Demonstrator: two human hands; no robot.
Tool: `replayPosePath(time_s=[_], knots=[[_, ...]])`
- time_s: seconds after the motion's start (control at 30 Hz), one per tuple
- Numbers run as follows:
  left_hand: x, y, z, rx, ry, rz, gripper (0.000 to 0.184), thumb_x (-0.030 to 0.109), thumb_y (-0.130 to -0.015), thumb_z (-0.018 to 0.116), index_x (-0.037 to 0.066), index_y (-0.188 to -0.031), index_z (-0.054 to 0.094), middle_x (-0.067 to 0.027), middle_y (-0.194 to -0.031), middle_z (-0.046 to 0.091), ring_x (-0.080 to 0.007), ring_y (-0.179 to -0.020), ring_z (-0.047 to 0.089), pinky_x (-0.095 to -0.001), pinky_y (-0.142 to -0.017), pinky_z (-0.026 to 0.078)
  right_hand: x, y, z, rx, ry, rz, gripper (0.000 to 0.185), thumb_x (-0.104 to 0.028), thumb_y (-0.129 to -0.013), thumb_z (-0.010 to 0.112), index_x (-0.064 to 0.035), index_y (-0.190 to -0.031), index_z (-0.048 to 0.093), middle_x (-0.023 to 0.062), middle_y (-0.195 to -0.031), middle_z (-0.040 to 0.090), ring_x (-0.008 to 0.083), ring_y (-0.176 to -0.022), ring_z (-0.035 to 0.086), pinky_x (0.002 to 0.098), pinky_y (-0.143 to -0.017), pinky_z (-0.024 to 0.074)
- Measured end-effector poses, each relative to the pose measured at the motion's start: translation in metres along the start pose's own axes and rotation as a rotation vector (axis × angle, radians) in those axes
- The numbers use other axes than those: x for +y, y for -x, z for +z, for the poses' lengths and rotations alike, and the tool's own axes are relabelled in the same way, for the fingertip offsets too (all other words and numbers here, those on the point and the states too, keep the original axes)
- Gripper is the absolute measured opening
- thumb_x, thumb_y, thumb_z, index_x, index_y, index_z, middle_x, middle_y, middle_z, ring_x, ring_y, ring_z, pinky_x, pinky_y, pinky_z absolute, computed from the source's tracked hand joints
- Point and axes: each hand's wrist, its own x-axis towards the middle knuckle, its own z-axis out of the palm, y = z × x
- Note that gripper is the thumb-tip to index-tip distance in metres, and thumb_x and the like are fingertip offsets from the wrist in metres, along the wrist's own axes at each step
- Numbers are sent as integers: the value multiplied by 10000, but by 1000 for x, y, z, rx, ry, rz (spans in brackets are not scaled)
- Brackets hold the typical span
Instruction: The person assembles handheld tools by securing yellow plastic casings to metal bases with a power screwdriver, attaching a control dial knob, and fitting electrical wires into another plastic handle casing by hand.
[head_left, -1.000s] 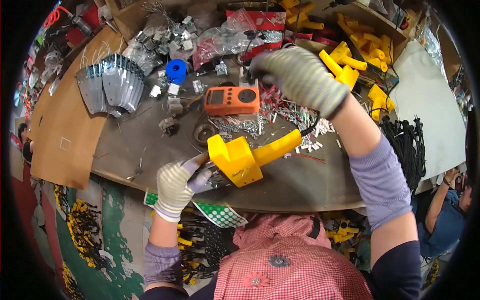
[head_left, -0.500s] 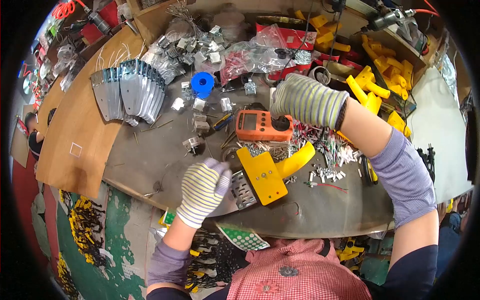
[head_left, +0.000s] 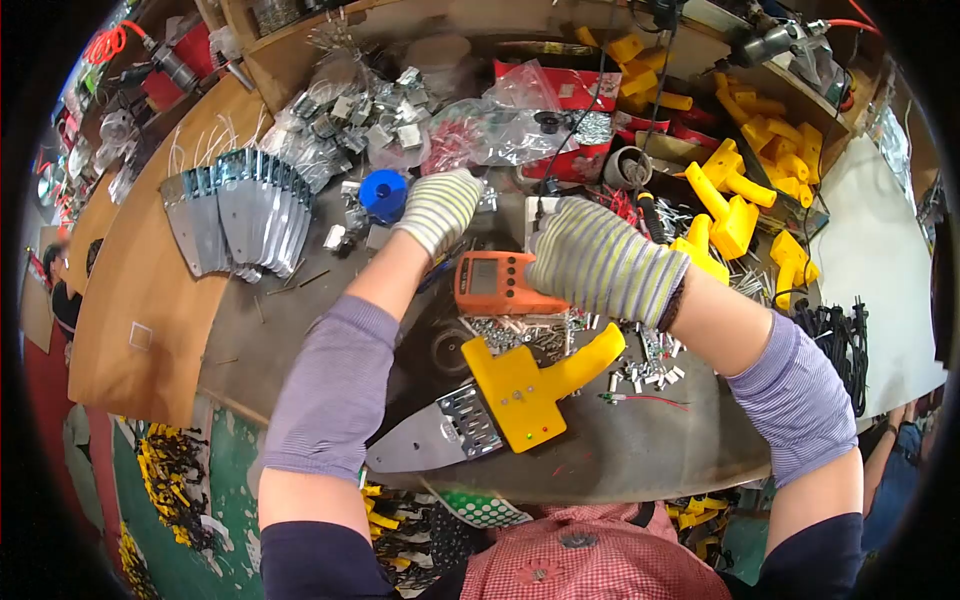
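The floor (head_left: 200, 572) is patchy — green and grey.

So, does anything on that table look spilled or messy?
Maybe: metal bits and white pieces lie scattered near the orange meter, in no box I can see, so they look spilled. A red wire strays out.

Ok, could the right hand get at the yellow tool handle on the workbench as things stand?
Probably yes. The yellow tool handle lies uncovered on the workbench, nearer the wearer than the right hand, with apparently only small loose parts between them. Whether that hand holds something is hidden.
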Motion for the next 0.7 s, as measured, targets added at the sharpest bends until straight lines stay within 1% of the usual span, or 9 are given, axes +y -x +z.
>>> replayPosePath(time_s=[0.07,0.2,0.23,0.3,0.43,0.47,0.57,0.63,0.7], knots=[[7,-18,0,10,17,-149,240,111,-917,554,32,-974,773,-211,-987,749,-344,-932,743,-455,-764,600,-1,-1,2,-53,6,41,117,-171,-748,660,-73,-692,690,106,-713,673,299,-760,693,422,-678,525],[2,-47,15,-12,104,-402,250,111,-933,534,38,-978,768,-213,-984,748,-358,-903,742,-474,-726,596,-1,-2,8,-109,-45,78,122,-186,-760,668,-82,-734,726,95,-726,682,293,-778,696,415,-697,529],[1,-47,19,18,115,-405,207,157,-901,606,38,-1002,743,-210,-999,740,-369,-938,724,-480,-770,584,-1,-3,7,-124,-57,76,122,-188,-763,670,-84,-742,731,95,-727,682,293,-777,696,415,-698,529],[-2,-44,20,84,134,-414,307,249,-835,751,38,-1050,691,-203,-1030,723,-390,-1010,689,-493,-859,558,-3,-4,5,-132,-57,89,124,-194,-786,666,-93,-746,727,97,-742,687,292,-786,699,417,-704,528],[0,-18,-7,177,192,-426,322,214,-823,755,36,-1078,670,-191,-1038,720,-391,-1000,683,-491,-869,547,-7,-1,-1,-135,-57,120,135,-203,-804,656,-102,-738,718,97,-745,686,289,-803,702,419,-719,525],[-1,-4,-14,279,218,-394,326,203,-832,748,48,-1112,684,-187,-1050,723,-390,-990,684,-480,-871,542,-8,-1,-3,-148,-62,136,138,-205,-807,655,-105,-734,714,96,-744,685,287,-809,703,419,-725,524],[11,46,-43,524,601,-353,261,105,-829,755,46,-1079,709,-134,-992,730,-268,-902,702,-351,-834,541,-14,1,-3,-126,-26,168,130,-201,-809,651,-111,-740,713,93,-756,686,282,-835,703,421,-743,519],[27,88,-60,682,660,-252,228,15,-799,749,38,-1021,702,-103,-960,720,-228,-895,689,-312,-823,534,-17,5,-11,-129,-22,191,109,-196,-812,645,-119,-779,715,74,-830,685,264,-877,682,414,-790,516],[49,131,-80,734,674,-199,251,-49,-741,726,44,-972,698,-93,-953,715,-247,-928,691,-328,-843,534,-15,13,-3,141,109,141,102,-193,-809,640,-123,-819,713,57,-894,669,252,-916,662,400,-812,514]])
